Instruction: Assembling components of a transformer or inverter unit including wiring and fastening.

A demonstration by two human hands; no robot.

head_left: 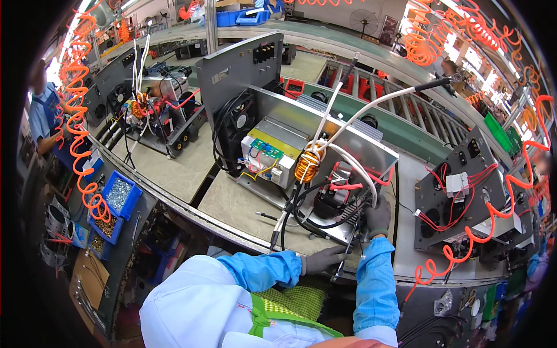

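An open machine chassis [264,188] lies before me, with a tall grey panel [238,69] at its left end. It carries a copper-wound coil [309,162], a green circuit board [266,150], a fan [241,119] and a dark transformer [335,194]. My right hand [378,218], in a grey glove, is curled at the chassis's right end, where a thick white cable [358,165] comes down; what its fingers grip is hidden. In a grey glove too, my left hand [325,260] lies with fingers stretched toward a narrow dark panel edge [341,267] at the front.
Similar chassis stand at left [159,110] and right [458,197]. Blue bins [120,194] of small fasteners sit at the lower left. Orange coiled hoses [78,116] hang on both sides. A roller conveyor [400,104] runs behind. A co-worker [46,113] stands at far left.
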